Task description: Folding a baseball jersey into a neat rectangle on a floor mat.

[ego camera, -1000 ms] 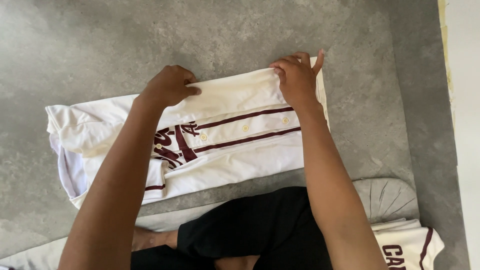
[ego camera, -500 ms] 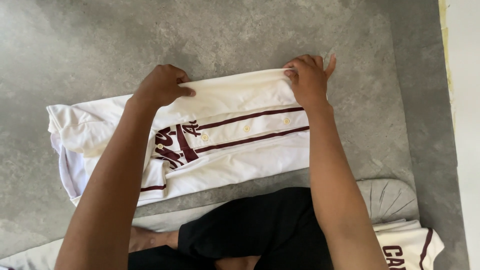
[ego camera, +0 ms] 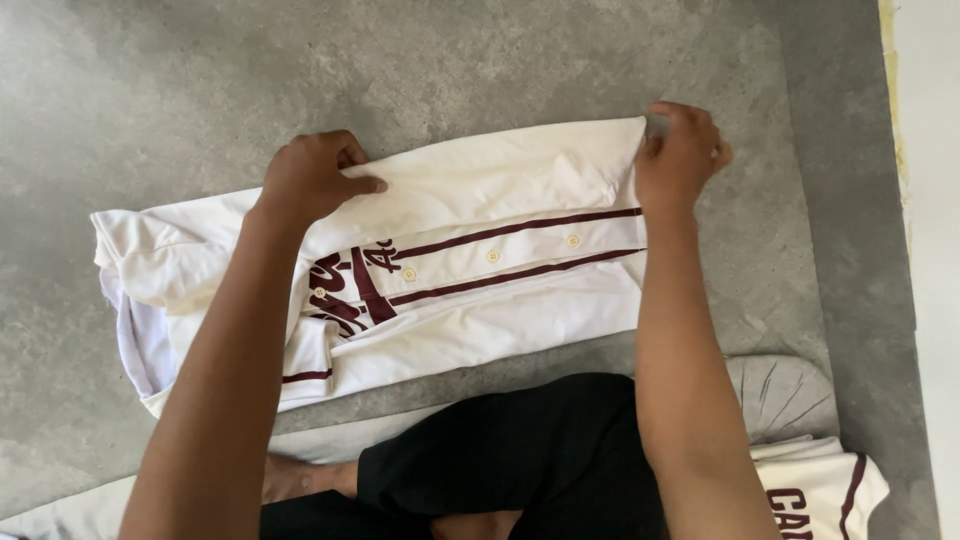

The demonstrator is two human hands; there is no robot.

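Gripping jersey [ego camera: 480, 260] far edge, bare floor [ego camera: 400, 70] beyond.

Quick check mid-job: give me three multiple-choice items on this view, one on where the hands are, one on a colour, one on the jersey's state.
1. Where does the right hand grip the white baseball jersey?
A. its far right corner
B. its collar
C. its near edge

2. What colour are the jersey's stripes?
A. blue
B. maroon
C. green

3. How does the jersey lie on the grey floor?
A. bunched in a ball
B. hung up
C. laid out flat with its far side folded over the front

Answers:
1 A, the fingers pinch the cloth at the far right corner, while the left hand holds the same far edge further left.
2 B, dark red lines flank the row of buttons.
3 C, a plain white flap covers the upper part beside the buttons.
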